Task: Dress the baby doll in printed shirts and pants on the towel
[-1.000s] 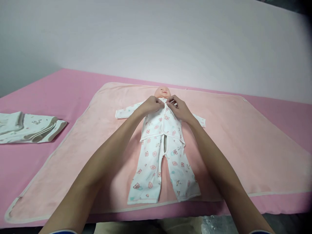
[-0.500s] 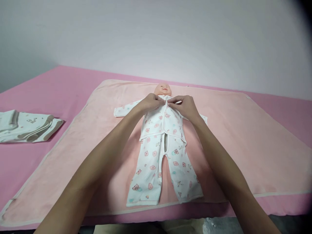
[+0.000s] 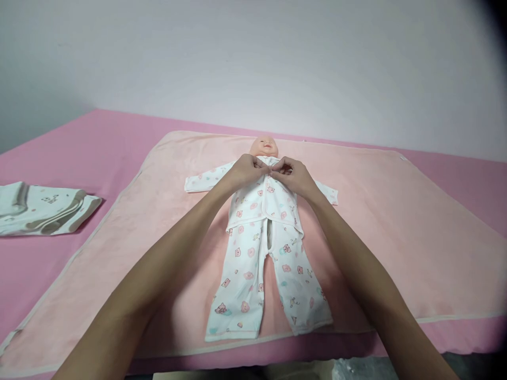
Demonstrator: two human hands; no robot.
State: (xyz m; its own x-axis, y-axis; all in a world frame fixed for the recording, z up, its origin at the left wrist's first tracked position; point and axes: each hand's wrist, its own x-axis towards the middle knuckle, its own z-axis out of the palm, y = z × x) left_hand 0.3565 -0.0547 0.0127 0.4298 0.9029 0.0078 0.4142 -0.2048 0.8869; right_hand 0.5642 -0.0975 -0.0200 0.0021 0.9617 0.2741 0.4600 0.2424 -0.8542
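"On the blanket (image 3: 415,227), what is listed?"

"Item: one doll (image 3: 263,146), on its back, head toward the wall (image 3: 253,63). Item: one top (image 3: 257,203), patterned, sleeves spread, dressed over it. Item: one pair of trousers (image 3: 243,274), legs apart, waist under the top's hem."

"Your hands?"

"Both on the top, just below the neck. Left hand (image 3: 247,170) pinching one side of the front, right hand (image 3: 293,175) the other, the two all but meeting. Detail between them: too small to tell."

"Likely faults?"

"Three. Slip: thin cloth in so small a pinch could pull free. Mismatch: one edge drawn higher than the other would set the front crooked. Drag: too hard a tug could shift the doll or ruck the blanket."

"Surroundings, obstructions?"

"One folded cloth (image 3: 51,208), white, brown-edged, on the pink cover (image 3: 59,137) to my left, well apart from the doll; not in the way. Chief obstruction: my own hands, hiding part of the neckline. My right wrist also covers part of one sleeve."
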